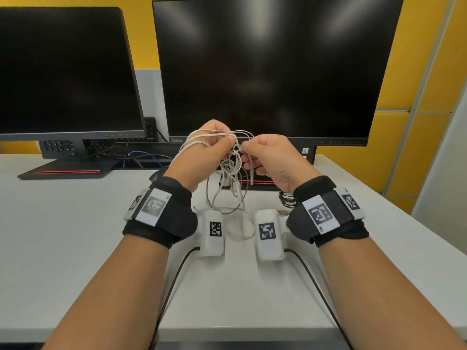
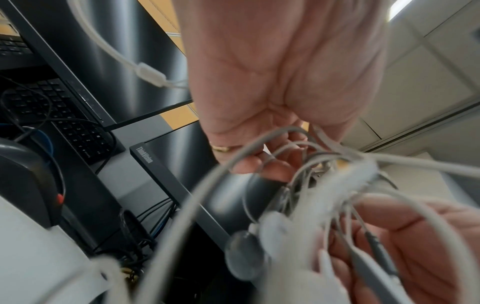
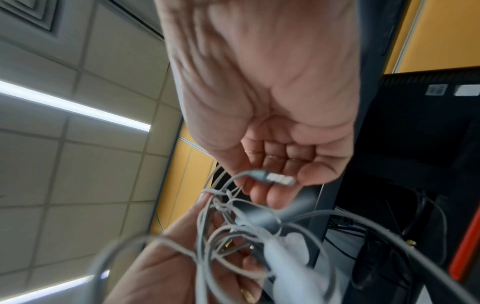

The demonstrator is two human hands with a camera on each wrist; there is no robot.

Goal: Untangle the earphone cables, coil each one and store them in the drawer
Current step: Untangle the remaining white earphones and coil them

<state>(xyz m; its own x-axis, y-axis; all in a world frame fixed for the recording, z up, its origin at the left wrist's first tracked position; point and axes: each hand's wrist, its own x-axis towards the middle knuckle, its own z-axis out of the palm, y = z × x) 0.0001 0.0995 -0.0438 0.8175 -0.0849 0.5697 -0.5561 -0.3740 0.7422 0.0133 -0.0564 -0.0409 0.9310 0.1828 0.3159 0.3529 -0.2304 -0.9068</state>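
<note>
A tangle of white and grey earphone cables [image 1: 231, 170] hangs in the air between both hands, in front of the right monitor. My left hand [image 1: 211, 145] grips several strands, with loops draped over its fingers. My right hand [image 1: 262, 154] pinches cable at the knot, and a plug end [image 3: 280, 178] lies across its fingers. Loose loops [image 1: 240, 227] of the cables trail down onto the white desk [image 1: 75, 236]. In the left wrist view the knot [image 2: 345, 174] and earbuds [image 2: 244, 253] are blurred close to the lens. No drawer is in view.
Two dark monitors [image 1: 273, 72] [image 1: 65, 72] stand at the back of the desk, with keyboards and black and blue wires under them. A black coiled cable [image 1: 285, 198] lies by my right wrist. Yellow wall panels rise behind.
</note>
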